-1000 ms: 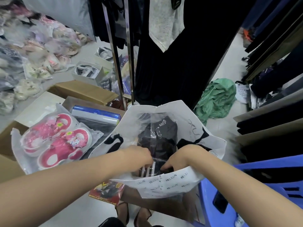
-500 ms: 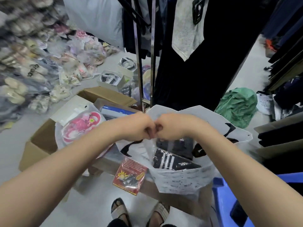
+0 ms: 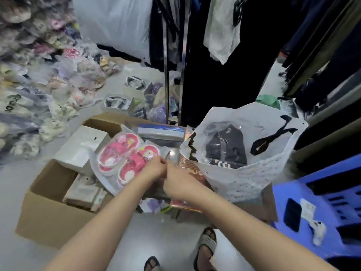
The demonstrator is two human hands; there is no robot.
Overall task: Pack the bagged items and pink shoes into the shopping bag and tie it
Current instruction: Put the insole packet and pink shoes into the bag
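**Item: pink shoes, bagged — pick-up to shopping bag**

Location. The pink shoes (image 3: 128,158) lie soles-down in a clear plastic sleeve on top of goods in an open cardboard box (image 3: 48,204), just left of the shopping bag (image 3: 244,178). The shopping bag stands open-mouthed on a second carton, with a dark bagged garment (image 3: 226,147) already inside.

Hands. The left hand (image 3: 154,168) is curled at the near edge of the sleeve, its fingers (image 3: 161,160) closed and apparently pinching the plastic. The right hand (image 3: 176,179) sits touching it, fingers bent; whether it grips the sleeve or only steadies it cannot be told (motion blur here).

Handling advice, as a judgement. The sleeve is slack and slippery, so hold it by two edges rather than one corner, lift the pair level, and carry it across the short gap. Lower it flat onto the garment so the bag mouth keeps enough slack for tying.

Markings. The shopping bag's near wall carries a small repeated print, too blurred to read. The garment shows a small pale logo, illegible, and white stripes. The shoes bear cartoon appliqués, without readable text.
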